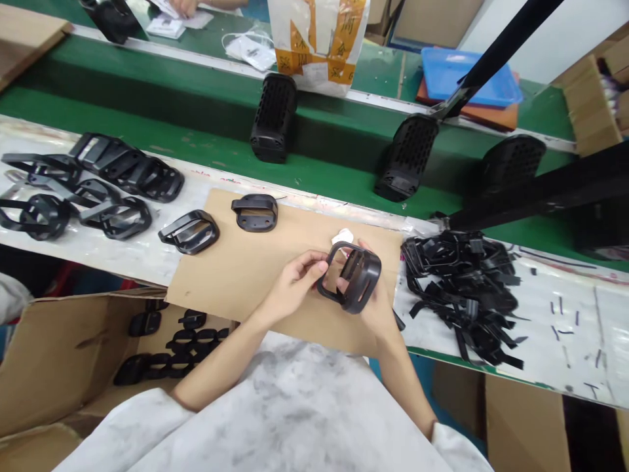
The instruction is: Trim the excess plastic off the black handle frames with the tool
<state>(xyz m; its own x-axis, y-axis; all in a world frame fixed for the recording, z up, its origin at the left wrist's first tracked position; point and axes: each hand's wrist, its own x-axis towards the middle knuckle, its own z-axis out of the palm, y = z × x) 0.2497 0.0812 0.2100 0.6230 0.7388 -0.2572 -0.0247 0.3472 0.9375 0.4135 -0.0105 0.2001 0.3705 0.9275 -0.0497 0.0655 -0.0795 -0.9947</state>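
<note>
Above the cardboard sheet (295,314), both my hands hold one black plastic frame (366,282) with a looped handle. My left hand (299,278) pinches the loop's left side between thumb and fingers. On the other side, my right hand (376,308) wraps round the thicker slotted body, which hides part of its fingers. A small white piece (343,236) shows just behind the frame. Two similar frames lie nearby: one on the sheet (255,213), another at its left edge (190,231).
More black frames (128,167) are grouped on the left, and several lie in an open carton (63,347) below. A heap of black plastic scraps (466,295) lies right. Black perforated housings (275,118) stand along the green conveyor (196,124). Another person's hand (184,6) is across it.
</note>
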